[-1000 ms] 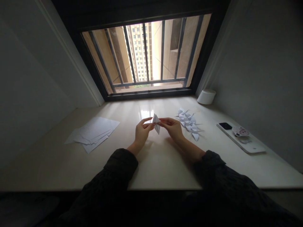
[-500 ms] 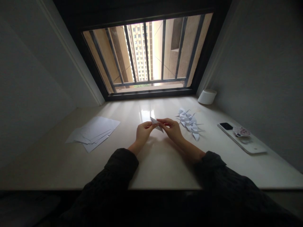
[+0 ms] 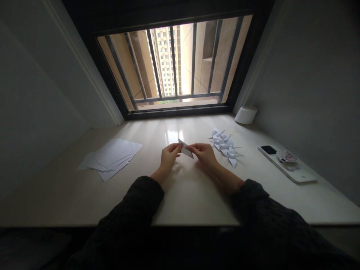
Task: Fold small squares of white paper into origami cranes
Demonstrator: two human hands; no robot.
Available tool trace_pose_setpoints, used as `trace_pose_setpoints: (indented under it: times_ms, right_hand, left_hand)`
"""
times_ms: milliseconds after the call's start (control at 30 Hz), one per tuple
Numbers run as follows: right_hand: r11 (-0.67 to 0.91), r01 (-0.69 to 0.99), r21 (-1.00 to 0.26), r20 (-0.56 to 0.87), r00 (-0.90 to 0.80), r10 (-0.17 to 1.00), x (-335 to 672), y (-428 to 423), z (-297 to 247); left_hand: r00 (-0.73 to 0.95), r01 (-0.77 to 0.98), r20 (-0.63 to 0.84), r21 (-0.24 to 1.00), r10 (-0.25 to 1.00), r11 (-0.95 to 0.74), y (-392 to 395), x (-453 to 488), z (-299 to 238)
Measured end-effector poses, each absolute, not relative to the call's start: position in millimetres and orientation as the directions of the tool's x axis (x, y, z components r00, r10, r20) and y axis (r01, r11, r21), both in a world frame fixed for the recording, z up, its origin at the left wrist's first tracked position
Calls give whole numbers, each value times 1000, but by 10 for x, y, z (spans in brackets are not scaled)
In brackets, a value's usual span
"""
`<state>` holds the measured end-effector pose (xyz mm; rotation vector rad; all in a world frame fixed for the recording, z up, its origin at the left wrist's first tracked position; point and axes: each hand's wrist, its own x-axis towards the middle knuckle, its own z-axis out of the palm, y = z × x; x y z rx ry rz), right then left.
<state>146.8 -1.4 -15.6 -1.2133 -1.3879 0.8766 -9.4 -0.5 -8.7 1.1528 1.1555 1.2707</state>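
Note:
A small folded piece of white paper (image 3: 186, 150), pointed at its ends, is held just above the pale sill between both hands. My left hand (image 3: 169, 154) pinches its upper left part between thumb and fingers. On the other side, my right hand (image 3: 204, 153) grips the right edge, thumb toward me. Right of that hand lies a cluster of several folded paper cranes (image 3: 224, 144) with thin points sticking out. Off to the left, loose white paper sheets (image 3: 115, 153) overlap in a fanned pile.
A white phone (image 3: 289, 165) with a round sticker-like grip lies at the right. Near the window corner stands a white cylindrical object (image 3: 246, 114). The barred window (image 3: 177, 108) closes off the back, and the sill's front edge (image 3: 194, 225) runs close to me.
My left hand has shifted slightly left, and its fingers now sit nearer the paper's upper end. More of the folded paper's face shows between the hands.

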Motion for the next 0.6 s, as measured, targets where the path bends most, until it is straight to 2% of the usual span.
trace_pose_setpoints:
  times_ms: [233, 467, 600]
  right_hand:
    - [187, 173, -967, 196, 37, 980, 1470, -5, -181]
    - [182, 160, -970, 187, 15, 982, 1460, -43, -133]
    - [150, 70, -986, 151, 9, 988, 1448, -19, -168]
  left_hand:
    - [64, -54, 68, 996, 996, -64, 10, -107, -67]
    - [67, -27, 72, 997, 995, -71, 17, -114, -88]
    - [86, -51, 70, 997, 994, -65, 19, -114, -95]
